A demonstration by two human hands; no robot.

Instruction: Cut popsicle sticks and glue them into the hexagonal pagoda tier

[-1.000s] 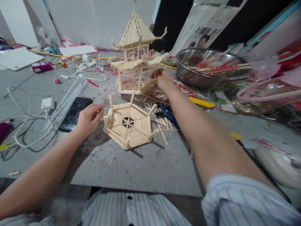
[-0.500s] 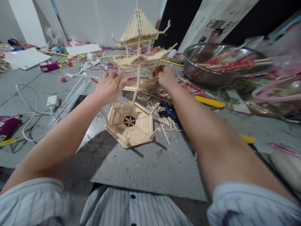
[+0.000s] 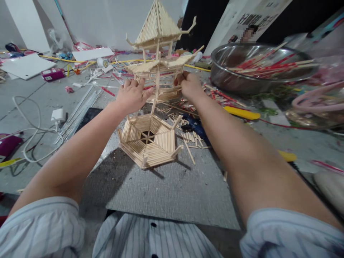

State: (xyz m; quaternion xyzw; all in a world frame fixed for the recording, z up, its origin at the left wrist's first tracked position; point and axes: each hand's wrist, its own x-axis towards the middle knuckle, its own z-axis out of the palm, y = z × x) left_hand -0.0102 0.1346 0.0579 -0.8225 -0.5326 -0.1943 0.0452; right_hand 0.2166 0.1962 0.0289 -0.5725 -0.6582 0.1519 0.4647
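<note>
A two-tiered pagoda model (image 3: 158,66) made of pale wooden sticks stands upright at the far end of the board. My left hand (image 3: 132,96) is at its lower left, fingers spread and thumb out, in front of its base; whether it touches cannot be made out. My right hand (image 3: 191,85) is closed with bent fingers on the model's right side, under the lower roof. Nearer to me lies a hexagonal stick frame (image 3: 158,157) with short upright pegs at its corners and a dark opening in its middle.
The grey board (image 3: 161,193) lies in front of me. Loose sticks (image 3: 195,139) and a dark blue tool (image 3: 197,127) lie right of the frame. A metal basin (image 3: 225,77) holds red-wrapped sticks. A yellow-handled tool (image 3: 242,112) and a white charger (image 3: 58,115) with cable flank my arms.
My left hand has moved slightly right, from the pagoda's left edge to in front of its base. My right hand stays at the pagoda's right side. The view has shifted a little.
</note>
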